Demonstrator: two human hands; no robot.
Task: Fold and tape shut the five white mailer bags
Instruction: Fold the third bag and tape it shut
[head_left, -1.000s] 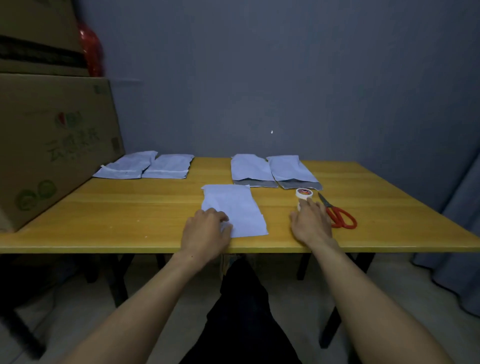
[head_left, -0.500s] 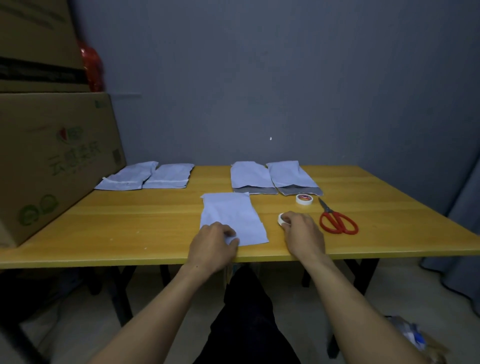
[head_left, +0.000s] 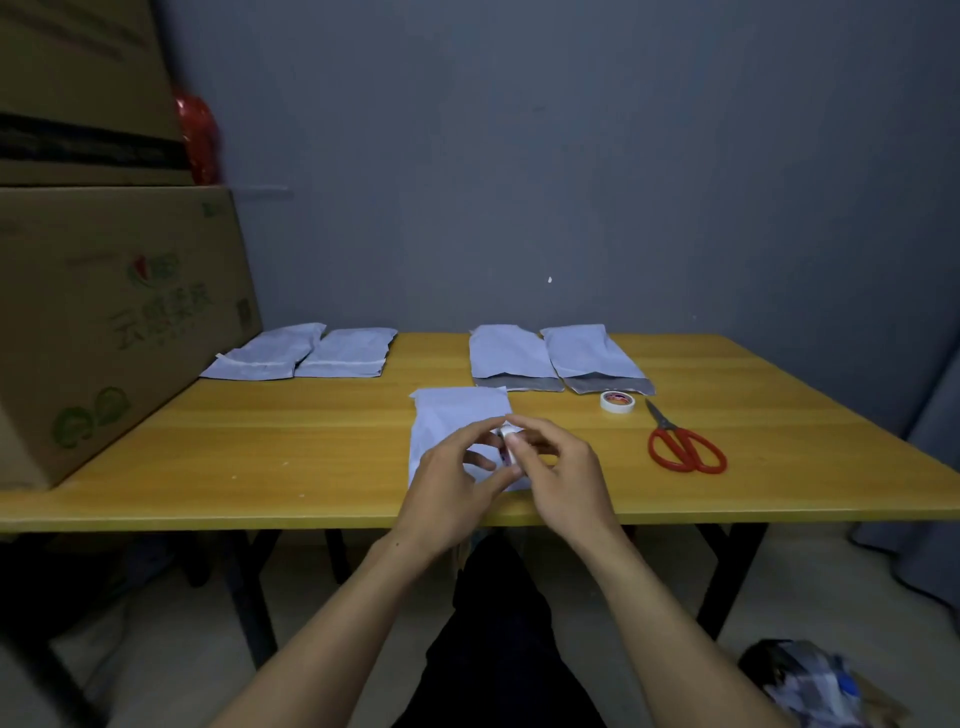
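A white mailer bag (head_left: 453, 419) lies flat at the table's near middle. Just above it, my left hand (head_left: 453, 491) and my right hand (head_left: 563, 480) meet, and both pinch a small white tape roll (head_left: 506, 442) between their fingertips. A second tape roll (head_left: 617, 401) sits on the table to the right. Two white bags (head_left: 270, 352) (head_left: 349, 352) lie at the back left. Two more bags (head_left: 510, 354) (head_left: 591, 353) lie at the back middle with grey open ends towards me.
Red-handled scissors (head_left: 684, 446) lie right of the second roll. Large cardboard boxes (head_left: 109, 312) are stacked at the left end of the yellow wooden table (head_left: 260, 447), with a red object (head_left: 200, 132) behind them. A curtain hangs at the far right.
My right hand picked a small tape roll off the table and brought it left above the centre bag. My left hand rose off the bag and joined it on the roll.
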